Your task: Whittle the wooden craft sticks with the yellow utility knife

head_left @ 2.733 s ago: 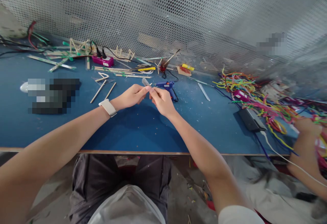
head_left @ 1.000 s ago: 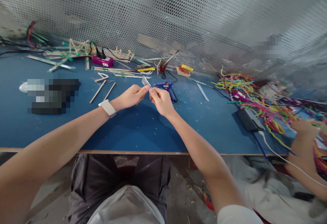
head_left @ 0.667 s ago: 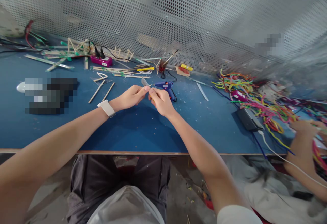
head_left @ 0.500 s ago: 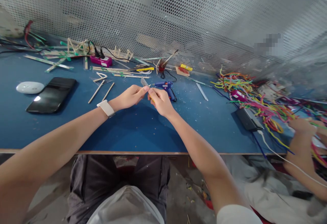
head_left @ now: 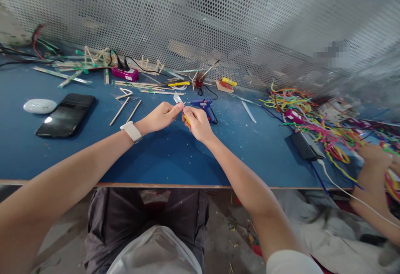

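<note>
Over the middle of the blue table, my two hands meet at the fingertips. My right hand (head_left: 200, 123) is closed around a yellow-handled utility knife (head_left: 186, 119); a pale, shiny flat piece that looks like its blade points up and away between the hands. My left hand (head_left: 164, 116), with a white band at the wrist, pinches close to that blade, and what sits between thumb and finger is too small to make out. Just behind my right hand lies a blue glue gun (head_left: 203, 105). Two thin wooden sticks (head_left: 119, 111) rest left of my left hand.
A black phone (head_left: 66, 115) and white mouse (head_left: 40, 106) lie at left. Along the perforated screen are a purple power strip (head_left: 125, 73), taped sticks and a yellow tube (head_left: 229, 81). Tangled coloured pipe cleaners (head_left: 290, 99), a black box (head_left: 306, 145) and another person's hand (head_left: 375, 157) are at right.
The blade between my hands has tilted and now catches more light. More of the yellow handle shows under my right fingers. The whole view has shifted slightly.
</note>
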{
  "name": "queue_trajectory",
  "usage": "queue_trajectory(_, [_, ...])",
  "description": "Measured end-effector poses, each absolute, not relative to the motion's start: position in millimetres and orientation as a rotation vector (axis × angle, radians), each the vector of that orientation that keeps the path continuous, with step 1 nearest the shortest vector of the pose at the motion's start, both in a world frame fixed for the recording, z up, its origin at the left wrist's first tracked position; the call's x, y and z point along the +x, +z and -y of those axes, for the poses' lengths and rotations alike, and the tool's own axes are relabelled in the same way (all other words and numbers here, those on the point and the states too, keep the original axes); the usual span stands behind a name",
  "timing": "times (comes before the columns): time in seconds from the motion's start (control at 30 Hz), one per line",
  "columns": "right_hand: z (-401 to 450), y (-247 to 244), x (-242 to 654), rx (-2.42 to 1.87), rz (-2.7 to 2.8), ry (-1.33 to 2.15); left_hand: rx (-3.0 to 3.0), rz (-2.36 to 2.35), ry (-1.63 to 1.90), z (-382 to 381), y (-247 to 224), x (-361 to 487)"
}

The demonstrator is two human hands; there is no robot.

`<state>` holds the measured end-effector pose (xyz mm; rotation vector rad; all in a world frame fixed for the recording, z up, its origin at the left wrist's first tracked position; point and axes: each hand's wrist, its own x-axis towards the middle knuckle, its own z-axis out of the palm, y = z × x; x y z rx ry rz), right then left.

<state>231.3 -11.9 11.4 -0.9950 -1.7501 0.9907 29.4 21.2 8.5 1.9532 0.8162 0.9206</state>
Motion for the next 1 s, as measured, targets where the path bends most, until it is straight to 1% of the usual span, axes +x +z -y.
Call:
queue_trajectory(0.6, [10.1,10.7,235.0,-1.01,1.805,0.861,1.85,-0.905,0.874,-23.4,2.1,30.3])
queue_trajectory(0.9, [13.6,16.6,237.2,-1.027,1.869,0.875,1.796,-0.624,0.88,-20.9,4.7,29.3])
queue_trajectory(1.0, [13.9,17.6,236.9,-0.996,1.864,0.876,1.768,-0.595,0.87,-19.4,6.1,28.8])
